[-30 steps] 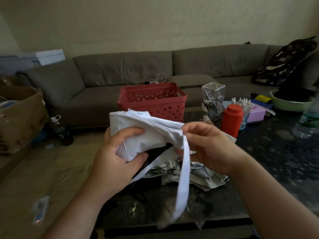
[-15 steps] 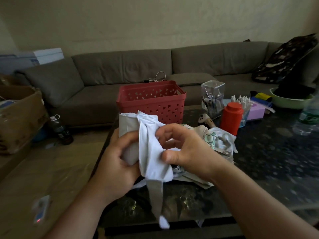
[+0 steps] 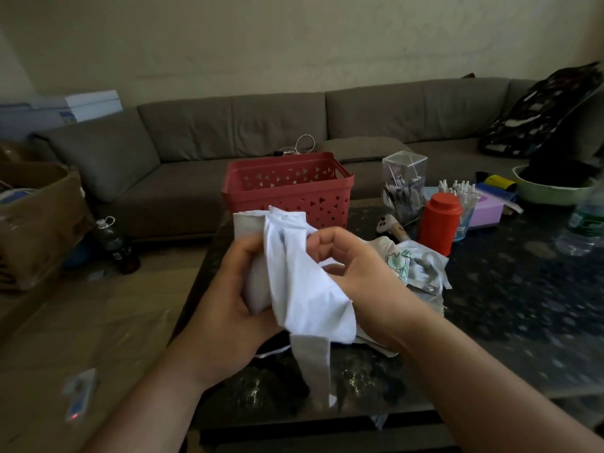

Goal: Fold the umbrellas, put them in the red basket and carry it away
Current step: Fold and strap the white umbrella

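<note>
Left hand (image 3: 225, 308) grips the white umbrella (image 3: 294, 276) bundle at centre; right hand (image 3: 353, 273) pinches its canopy folds. The strap (image 3: 313, 367) dangles at 6 o'clock — unfastened, the folds could spring loose. Red basket (image 3: 287, 191) waits at 12 o'clock.

2 umbrellas (image 3: 294, 282), 1 red basket (image 3: 287, 188), 2 hands (image 3: 225, 308).

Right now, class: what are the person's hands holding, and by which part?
Both hold the white umbrella: the left hand grips its bundled cloth from the side, the right hand pinches a fold near the top.
</note>
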Action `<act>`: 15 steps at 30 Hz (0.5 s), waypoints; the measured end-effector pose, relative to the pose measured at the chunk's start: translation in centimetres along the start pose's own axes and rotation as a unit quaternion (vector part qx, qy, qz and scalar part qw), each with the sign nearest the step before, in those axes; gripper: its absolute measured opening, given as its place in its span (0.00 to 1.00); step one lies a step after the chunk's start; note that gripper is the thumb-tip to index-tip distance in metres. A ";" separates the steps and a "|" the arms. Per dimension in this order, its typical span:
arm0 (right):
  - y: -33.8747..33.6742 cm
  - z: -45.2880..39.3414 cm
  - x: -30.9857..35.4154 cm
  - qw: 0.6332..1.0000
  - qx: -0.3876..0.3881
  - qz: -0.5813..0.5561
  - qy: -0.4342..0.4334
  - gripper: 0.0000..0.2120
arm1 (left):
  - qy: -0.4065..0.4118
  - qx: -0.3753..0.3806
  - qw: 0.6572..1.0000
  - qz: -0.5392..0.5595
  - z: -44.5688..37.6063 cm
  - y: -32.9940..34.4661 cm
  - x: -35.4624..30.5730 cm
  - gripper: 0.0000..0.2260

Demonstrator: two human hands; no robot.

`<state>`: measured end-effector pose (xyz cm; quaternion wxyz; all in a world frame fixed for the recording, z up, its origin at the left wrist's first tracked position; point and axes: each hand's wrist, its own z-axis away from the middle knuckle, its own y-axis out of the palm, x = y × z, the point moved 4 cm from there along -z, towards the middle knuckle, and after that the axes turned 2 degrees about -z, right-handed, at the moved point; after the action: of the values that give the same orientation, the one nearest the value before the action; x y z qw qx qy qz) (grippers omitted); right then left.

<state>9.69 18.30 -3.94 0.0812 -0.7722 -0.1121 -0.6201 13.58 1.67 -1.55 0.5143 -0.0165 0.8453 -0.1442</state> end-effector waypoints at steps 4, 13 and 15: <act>1.3 -0.3 -1.0 0.999 -0.003 -0.038 0.007 0.32 | -0.035 0.059 0.967 0.244 0.6 0.1 -0.6 0.08; -0.3 -0.8 -2.3 0.975 -0.117 -0.181 0.054 0.18 | -0.197 0.060 0.874 0.439 0.0 0.4 0.4 0.39; -1.4 -0.8 -2.4 0.976 -0.138 -0.157 0.062 0.17 | -0.184 0.029 0.949 0.256 -0.4 -0.6 0.0 0.31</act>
<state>8.05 19.26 -6.08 -0.1180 -0.7087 -0.1397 -0.6814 13.15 1.19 -1.19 0.6809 0.1886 0.7072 -0.0266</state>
